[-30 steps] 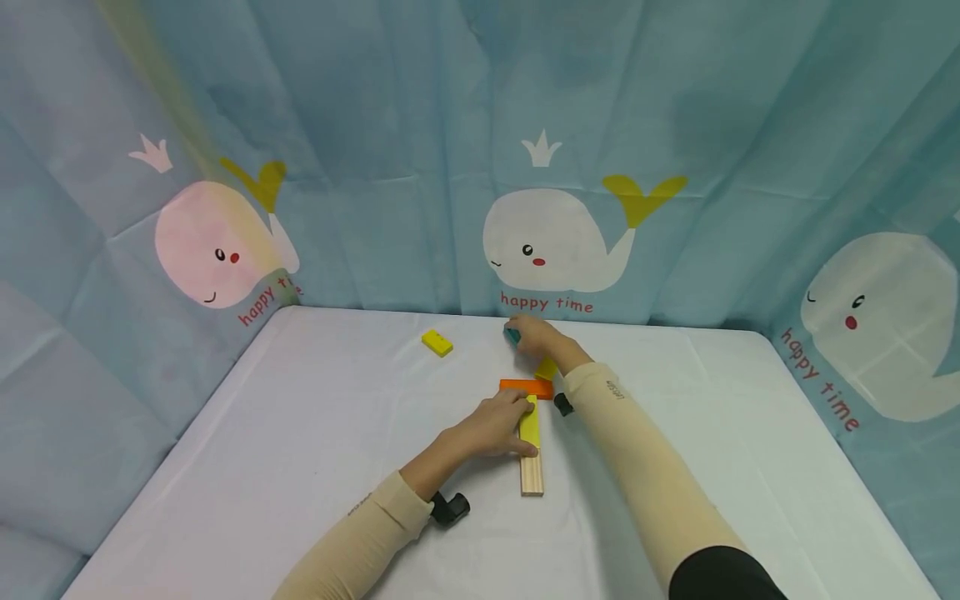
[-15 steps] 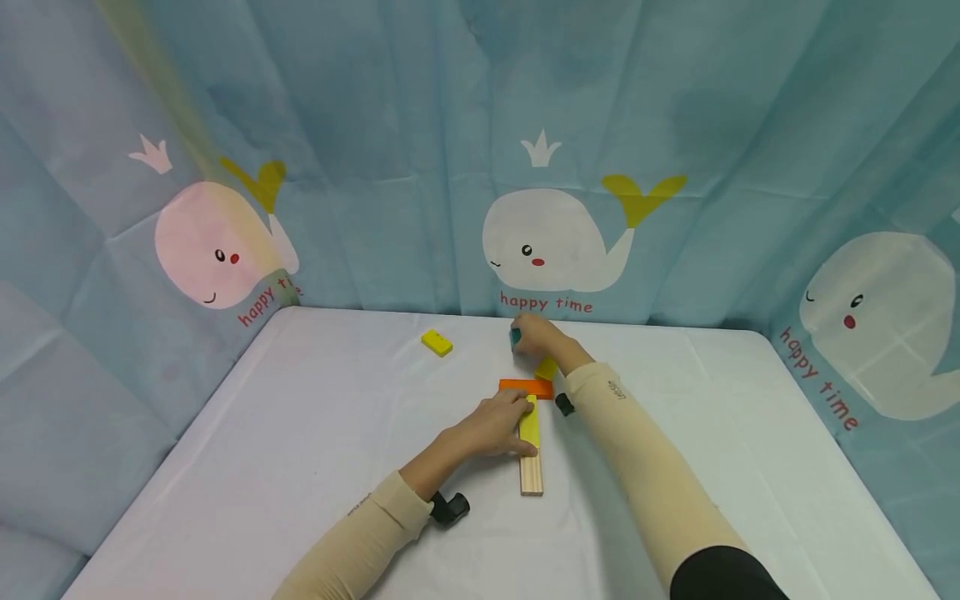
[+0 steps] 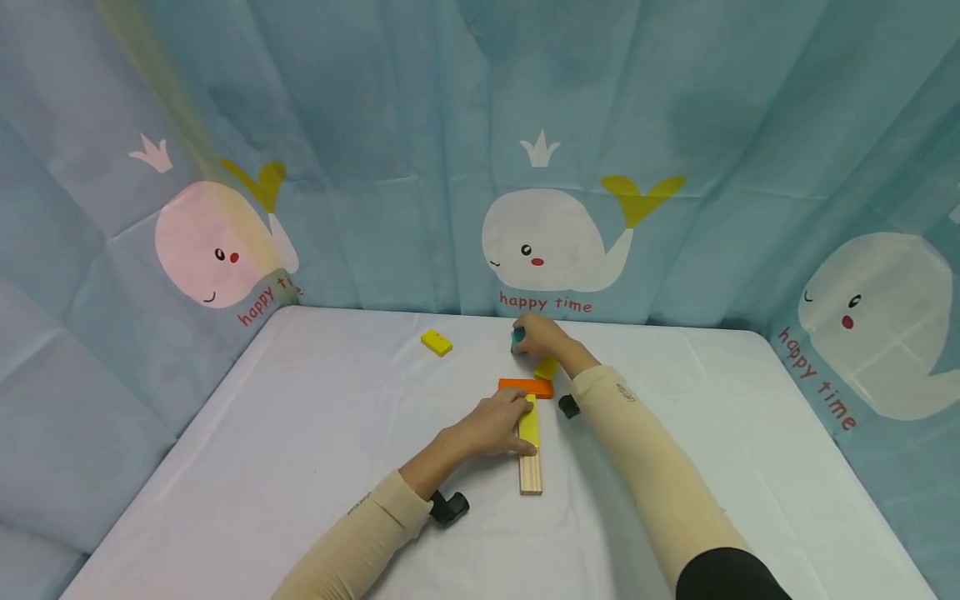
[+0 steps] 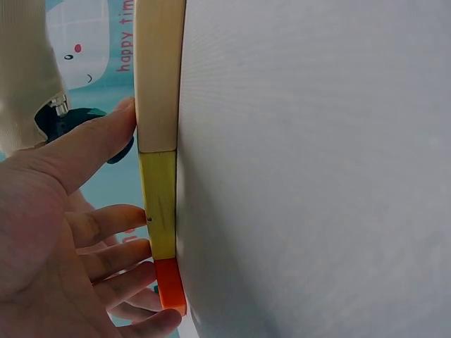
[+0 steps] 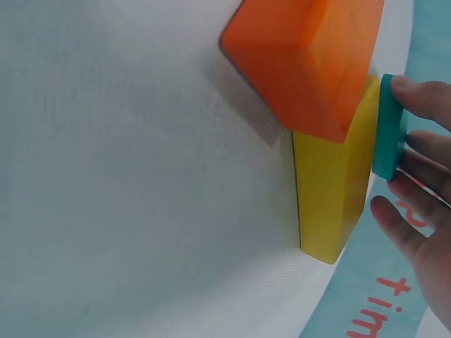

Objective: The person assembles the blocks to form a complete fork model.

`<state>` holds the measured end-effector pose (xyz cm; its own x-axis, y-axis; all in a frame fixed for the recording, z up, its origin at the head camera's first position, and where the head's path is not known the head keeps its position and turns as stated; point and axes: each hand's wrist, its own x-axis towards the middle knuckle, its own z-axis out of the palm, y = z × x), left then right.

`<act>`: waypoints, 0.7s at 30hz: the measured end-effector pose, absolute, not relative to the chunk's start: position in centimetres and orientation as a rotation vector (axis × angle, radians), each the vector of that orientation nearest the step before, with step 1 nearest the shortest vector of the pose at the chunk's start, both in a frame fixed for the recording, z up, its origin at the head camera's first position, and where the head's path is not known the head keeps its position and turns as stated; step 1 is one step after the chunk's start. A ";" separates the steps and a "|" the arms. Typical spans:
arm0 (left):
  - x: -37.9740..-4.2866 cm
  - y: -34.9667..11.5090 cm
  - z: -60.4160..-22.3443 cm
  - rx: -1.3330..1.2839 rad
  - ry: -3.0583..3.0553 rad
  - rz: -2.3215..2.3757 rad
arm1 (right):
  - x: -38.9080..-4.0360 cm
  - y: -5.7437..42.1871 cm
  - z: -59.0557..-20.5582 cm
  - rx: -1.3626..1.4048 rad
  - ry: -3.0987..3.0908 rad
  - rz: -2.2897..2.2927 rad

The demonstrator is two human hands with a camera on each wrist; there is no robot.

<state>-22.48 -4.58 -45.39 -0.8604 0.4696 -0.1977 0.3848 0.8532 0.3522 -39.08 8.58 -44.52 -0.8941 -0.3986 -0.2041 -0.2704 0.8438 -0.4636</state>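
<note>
Spanning the back of your scene, the whale-print curtain (image 3: 360,225) hangs behind the far edge of your white-covered table (image 3: 225,483). Down the table's middle runs a row right beside your left hand (image 3: 489,425): wooden block (image 3: 531,477) towards the near edge, yellow block (image 3: 529,429) butted against it, orange block (image 3: 525,387) set crosswise at the far end. Look at that left hand: fingers spread and fairly straight, gripping nothing, thumb tip touching the wood, fingertips at the yellow and orange. Over to your right hand (image 3: 543,335), out near the far edge, thumb and fingertips drawn together in a pinch. Just below it, a second yellow block (image 3: 546,368) lies angled beside the orange; whether those two touch, you can't tell. A third yellow block (image 3: 437,342) lies by the far edge, towards its left corner, well apart from both hands. And in that right-hand pinch, the teal block (image 5: 390,130), just past the angled yellow!
</note>
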 end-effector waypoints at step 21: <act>-22.5 -4.7 -45.5 0.683 2.755 0.437 | -37.8 9.2 -43.9 -0.631 2.734 -0.631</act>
<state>-22.46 -4.71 -45.48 -0.8526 0.4887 -0.1849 0.4075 0.8434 0.3502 -37.78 9.20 -43.89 -0.8703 -0.4675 -0.1549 -0.3524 0.8109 -0.4671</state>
